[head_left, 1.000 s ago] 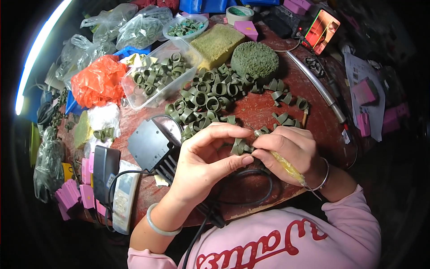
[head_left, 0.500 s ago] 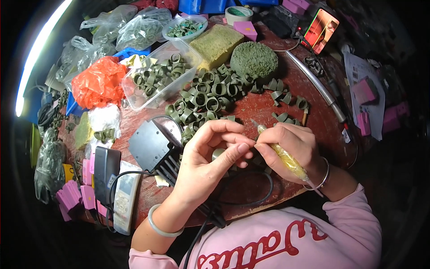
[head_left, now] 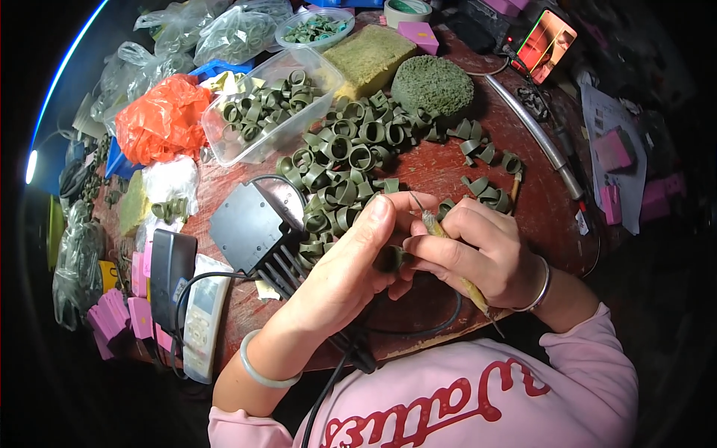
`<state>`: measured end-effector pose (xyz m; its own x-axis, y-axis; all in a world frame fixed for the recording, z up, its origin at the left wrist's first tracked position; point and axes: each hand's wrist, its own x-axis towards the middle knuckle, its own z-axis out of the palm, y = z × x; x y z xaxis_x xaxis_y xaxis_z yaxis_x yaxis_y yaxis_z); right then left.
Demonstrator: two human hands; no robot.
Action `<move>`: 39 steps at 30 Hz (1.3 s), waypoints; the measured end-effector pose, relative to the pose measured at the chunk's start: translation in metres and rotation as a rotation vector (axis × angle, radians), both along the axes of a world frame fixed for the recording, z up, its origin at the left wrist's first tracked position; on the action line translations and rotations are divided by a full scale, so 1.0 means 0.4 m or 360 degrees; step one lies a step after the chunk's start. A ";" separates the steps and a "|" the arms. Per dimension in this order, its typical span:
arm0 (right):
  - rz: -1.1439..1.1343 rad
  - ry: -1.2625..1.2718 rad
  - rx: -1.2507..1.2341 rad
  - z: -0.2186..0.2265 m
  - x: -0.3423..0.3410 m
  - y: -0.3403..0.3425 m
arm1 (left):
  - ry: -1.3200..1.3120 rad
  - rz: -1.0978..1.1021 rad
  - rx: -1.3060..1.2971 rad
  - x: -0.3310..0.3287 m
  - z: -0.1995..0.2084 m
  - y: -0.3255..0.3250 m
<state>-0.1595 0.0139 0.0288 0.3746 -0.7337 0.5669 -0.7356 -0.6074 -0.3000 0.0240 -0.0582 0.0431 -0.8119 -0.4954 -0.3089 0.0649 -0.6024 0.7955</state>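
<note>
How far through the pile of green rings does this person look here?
Done: unclear; a clear tub holds some green rings, though whether these are finished cannot be told. In hand: the left hand pinches one ring while the right hand holds a thin tool against it. Left: a big heap of rings lies on the table.

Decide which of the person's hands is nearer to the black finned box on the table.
Left. The left hand lies just right of the black finned box, its wrist passing close by the fins. The right hand sits farther right, beyond the left hand, holding a thin tool.
</note>
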 end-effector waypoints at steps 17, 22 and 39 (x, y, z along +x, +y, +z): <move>-0.0062 -0.0158 0.0084 0.015 -0.001 0.006 | 0.0165 -0.0011 0.0057 0.000 -0.004 -0.001; -0.0067 -0.0207 0.0176 0.017 0.008 0.005 | 0.0063 -0.0061 -0.0085 0.001 -0.012 0.005; -0.0219 -0.0880 0.0540 0.030 -0.019 -0.004 | 0.0238 0.0298 -0.0607 -0.014 -0.048 0.012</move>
<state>-0.1672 0.0124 0.0407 -0.0152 -0.9259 0.3776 -0.4823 -0.3240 -0.8139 0.0186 -0.0535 0.0239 -0.7191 -0.6938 0.0383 0.2761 -0.2347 0.9320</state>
